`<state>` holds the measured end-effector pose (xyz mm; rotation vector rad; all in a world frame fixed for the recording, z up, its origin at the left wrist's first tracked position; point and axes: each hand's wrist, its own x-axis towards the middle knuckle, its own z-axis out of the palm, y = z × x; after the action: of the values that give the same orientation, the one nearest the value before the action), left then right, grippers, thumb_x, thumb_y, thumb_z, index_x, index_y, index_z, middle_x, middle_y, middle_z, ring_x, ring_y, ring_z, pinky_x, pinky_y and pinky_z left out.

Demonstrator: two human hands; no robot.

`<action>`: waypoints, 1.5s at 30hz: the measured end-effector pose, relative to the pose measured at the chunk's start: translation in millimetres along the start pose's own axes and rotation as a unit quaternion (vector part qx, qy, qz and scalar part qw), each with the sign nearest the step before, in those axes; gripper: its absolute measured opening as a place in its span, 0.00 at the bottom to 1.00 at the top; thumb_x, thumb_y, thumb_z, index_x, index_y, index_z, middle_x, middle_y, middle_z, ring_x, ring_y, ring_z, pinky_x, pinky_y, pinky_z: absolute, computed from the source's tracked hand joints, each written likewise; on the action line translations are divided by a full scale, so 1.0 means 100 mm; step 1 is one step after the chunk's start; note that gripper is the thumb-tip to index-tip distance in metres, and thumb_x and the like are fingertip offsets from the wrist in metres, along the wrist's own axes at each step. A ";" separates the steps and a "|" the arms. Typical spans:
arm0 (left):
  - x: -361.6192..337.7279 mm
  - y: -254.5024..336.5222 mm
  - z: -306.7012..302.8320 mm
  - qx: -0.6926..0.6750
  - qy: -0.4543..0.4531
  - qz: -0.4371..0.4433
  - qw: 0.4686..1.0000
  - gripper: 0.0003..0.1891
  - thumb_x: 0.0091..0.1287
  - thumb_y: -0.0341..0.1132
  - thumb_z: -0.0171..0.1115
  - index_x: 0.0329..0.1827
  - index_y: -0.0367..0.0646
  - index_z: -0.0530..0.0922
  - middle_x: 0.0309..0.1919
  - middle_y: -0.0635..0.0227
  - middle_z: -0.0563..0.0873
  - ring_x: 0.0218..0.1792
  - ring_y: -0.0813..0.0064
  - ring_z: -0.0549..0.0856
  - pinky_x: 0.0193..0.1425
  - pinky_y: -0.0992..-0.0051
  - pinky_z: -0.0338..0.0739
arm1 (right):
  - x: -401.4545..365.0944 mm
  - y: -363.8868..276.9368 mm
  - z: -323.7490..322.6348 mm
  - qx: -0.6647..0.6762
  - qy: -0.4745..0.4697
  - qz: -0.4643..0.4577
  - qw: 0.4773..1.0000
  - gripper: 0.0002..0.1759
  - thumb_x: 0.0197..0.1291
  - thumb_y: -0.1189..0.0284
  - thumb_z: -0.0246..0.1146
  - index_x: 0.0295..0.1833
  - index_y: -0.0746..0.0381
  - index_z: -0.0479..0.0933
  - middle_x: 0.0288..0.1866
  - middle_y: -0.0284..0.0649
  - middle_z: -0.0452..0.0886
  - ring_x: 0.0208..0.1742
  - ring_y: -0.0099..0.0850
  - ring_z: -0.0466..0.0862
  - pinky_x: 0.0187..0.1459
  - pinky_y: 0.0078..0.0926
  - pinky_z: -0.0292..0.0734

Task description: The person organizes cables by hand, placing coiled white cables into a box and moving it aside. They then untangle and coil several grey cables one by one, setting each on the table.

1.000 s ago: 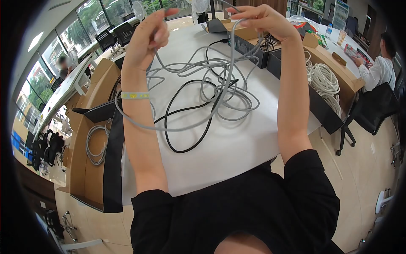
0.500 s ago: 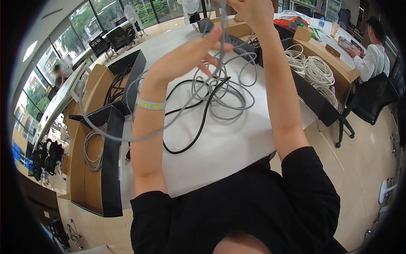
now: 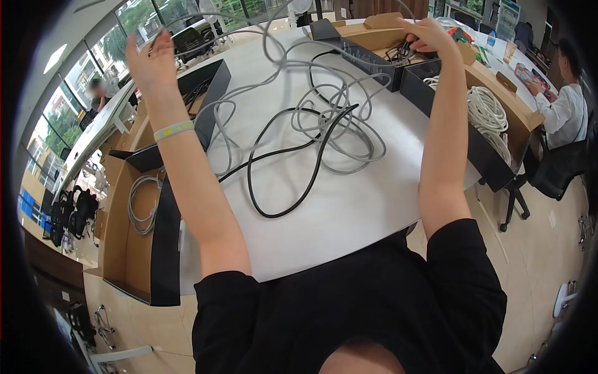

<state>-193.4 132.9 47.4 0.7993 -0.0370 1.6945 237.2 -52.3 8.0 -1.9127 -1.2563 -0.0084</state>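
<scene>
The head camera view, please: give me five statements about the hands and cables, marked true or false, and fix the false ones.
1. A band circles the left wrist. True.
2. The two hands are clasped together. False: the left hand and right hand are wide apart.
3. White cables lie bundled in the box on the right. True.
4. The black cable on the table is wound into a tight coil. False: the black cable lies in a loose loop on the table.
5. Grey cable lies in tangled loops on the table. True.
</scene>
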 end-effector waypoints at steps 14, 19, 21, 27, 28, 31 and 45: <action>0.18 0.39 -0.68 -0.484 0.160 -0.175 0.843 0.41 0.53 0.36 0.59 0.63 0.31 0.43 0.49 0.50 0.59 0.42 0.63 0.67 0.47 0.58 0.64 | -0.01 0.44 0.11 0.288 0.072 0.090 0.951 0.32 0.52 0.46 0.59 0.47 0.66 0.75 0.41 0.34 0.78 0.39 0.25 0.79 0.37 0.21 0.76; 0.20 0.33 -0.57 -0.511 0.196 -0.159 0.822 0.28 0.51 0.33 0.56 0.53 0.34 0.56 0.36 0.58 0.63 0.35 0.69 0.66 0.38 0.66 0.62 | -0.11 0.22 -0.32 -0.113 -0.111 0.089 0.983 0.23 0.51 0.54 0.63 0.48 0.57 0.77 0.38 0.33 0.79 0.35 0.20 0.78 0.32 0.18 0.72; 0.09 0.26 -0.37 -0.463 0.176 -0.166 0.853 0.27 0.51 0.33 0.55 0.53 0.35 0.56 0.35 0.58 0.63 0.35 0.68 0.66 0.37 0.66 0.62 | -0.04 0.16 -0.36 -0.110 -0.053 0.023 0.992 0.17 0.50 0.57 0.63 0.41 0.57 0.80 0.26 0.33 0.76 0.26 0.20 0.74 0.24 0.16 0.68; -0.45 0.12 0.39 -0.413 0.137 -0.186 0.881 0.25 0.53 0.36 0.53 0.50 0.33 0.56 0.35 0.58 0.64 0.36 0.68 0.65 0.37 0.66 0.61 | -0.68 -1.32 0.00 0.111 -0.109 -0.332 0.930 0.24 0.58 0.58 0.58 0.49 0.68 0.75 0.35 0.41 0.82 0.35 0.30 0.82 0.31 0.22 0.75; -0.50 0.09 0.44 -0.412 0.108 -0.189 0.885 0.26 0.54 0.36 0.53 0.51 0.33 0.56 0.35 0.58 0.64 0.36 0.68 0.65 0.37 0.66 0.61 | -0.71 -1.42 0.19 0.126 -0.111 -0.376 0.911 0.22 0.56 0.57 0.59 0.46 0.65 0.77 0.32 0.39 0.81 0.31 0.25 0.80 0.29 0.19 0.73; -0.53 0.06 0.45 -0.408 0.069 -0.199 0.889 0.28 0.55 0.39 0.51 0.54 0.33 0.54 0.36 0.58 0.64 0.35 0.68 0.65 0.37 0.66 0.62 | -0.86 -1.69 0.63 0.097 -0.217 -0.443 0.864 0.21 0.57 0.59 0.59 0.48 0.64 0.76 0.32 0.38 0.79 0.27 0.22 0.79 0.26 0.15 0.72; -0.35 0.44 0.31 -0.474 0.207 -0.190 0.835 0.34 0.53 0.47 0.47 0.57 0.32 0.54 0.37 0.58 0.60 0.34 0.68 0.63 0.40 0.65 0.62 | -0.80 -1.32 1.84 -0.083 -0.478 -0.186 0.855 0.27 0.54 0.55 0.58 0.57 0.58 0.68 0.43 0.46 0.77 0.25 0.31 0.81 0.31 0.26 0.78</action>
<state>-214.4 76.5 69.6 -0.3040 -0.3659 1.2000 21.0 24.8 -64.0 -1.8057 -2.3318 0.7361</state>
